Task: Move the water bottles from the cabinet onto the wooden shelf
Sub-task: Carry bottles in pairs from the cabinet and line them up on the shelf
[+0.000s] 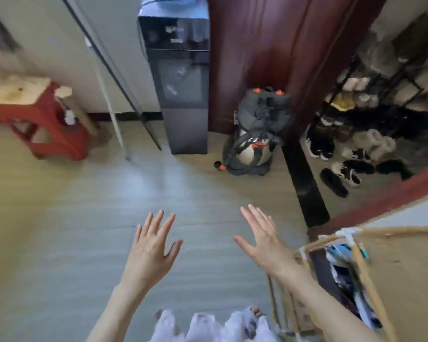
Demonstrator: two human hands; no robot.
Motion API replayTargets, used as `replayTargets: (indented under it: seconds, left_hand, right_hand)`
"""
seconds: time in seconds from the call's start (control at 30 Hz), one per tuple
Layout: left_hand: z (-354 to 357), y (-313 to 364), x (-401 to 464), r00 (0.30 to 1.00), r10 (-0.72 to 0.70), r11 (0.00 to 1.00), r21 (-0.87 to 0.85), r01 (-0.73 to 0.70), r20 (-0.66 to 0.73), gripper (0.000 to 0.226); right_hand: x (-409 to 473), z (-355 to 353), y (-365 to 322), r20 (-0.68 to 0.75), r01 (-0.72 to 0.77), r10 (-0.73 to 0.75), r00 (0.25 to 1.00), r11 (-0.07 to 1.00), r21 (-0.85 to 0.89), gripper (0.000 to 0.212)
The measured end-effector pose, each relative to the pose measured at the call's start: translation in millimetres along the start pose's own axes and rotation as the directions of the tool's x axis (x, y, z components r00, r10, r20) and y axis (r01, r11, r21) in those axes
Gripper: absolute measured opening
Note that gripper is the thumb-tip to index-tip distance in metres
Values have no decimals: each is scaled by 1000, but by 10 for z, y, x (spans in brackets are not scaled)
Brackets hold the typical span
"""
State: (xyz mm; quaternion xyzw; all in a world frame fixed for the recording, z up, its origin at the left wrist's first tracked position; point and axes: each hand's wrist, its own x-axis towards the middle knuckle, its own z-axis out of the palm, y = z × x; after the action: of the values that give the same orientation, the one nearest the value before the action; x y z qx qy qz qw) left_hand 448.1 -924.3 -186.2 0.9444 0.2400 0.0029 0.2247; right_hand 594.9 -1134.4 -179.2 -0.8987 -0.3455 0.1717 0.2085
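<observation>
Hands reach forward over bare floor, both empty and flat with fingers spread. The left hand (152, 245) shows its back to the camera, and the right hand (262, 239) tilts slightly, thumb pointing inward toward the left. A clear gap lies between them, and neither touches anything.

The pale plank floor (84, 230) is open ahead of the hands and to the left. At the far edge of that room stands a dark water dispenser (181, 80) against the wall, with a grey vacuum cleaner (256, 134) just beside it on the right, its hose curling onto the floor. Behind the vacuum hangs a dark red door or panel (269, 45). A red stool (45, 119) sits at the far left, near the wall, and a slanting dark rail (114, 72) crosses in front of the pale wall between the stool and the dispenser.

To the right, a black strip (304, 178) runs along the floor and marks the edge of a nook filled with a shoe rack (371, 99) and loose shoes (344, 171).

At the lower right, close beside the right forearm, is the wooden shelf (361, 267), a light-wood frame with mixed, blurred items inside; its corner post stands just right of the wrist. No water bottles or cabinet can be made out here. Pale clothing and a foot (253, 312) show at the bottom edge.
</observation>
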Motion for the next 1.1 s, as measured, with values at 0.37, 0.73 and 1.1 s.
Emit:
replayTargets:
  seconds: [0.37,0.73,1.1]
  left_hand:
    - [-1069,-2752,-1350,757,-618,786,-128,605,-213,67]
    - [-1722,-4392,-1632,477,-816,561,-252,789,-326,75]
    - [-3068,-6349,-1098,263,-876,426,-393,815,-405,76]
  right_hand:
    - [1260,1677,-3185,326,548,-525,786,836,25,81]
    - [2393,2905,-5392,532,811,-709,463,581,70,69]
    - [3654,3863,-7973,536,931,-814,222,341,133,82]
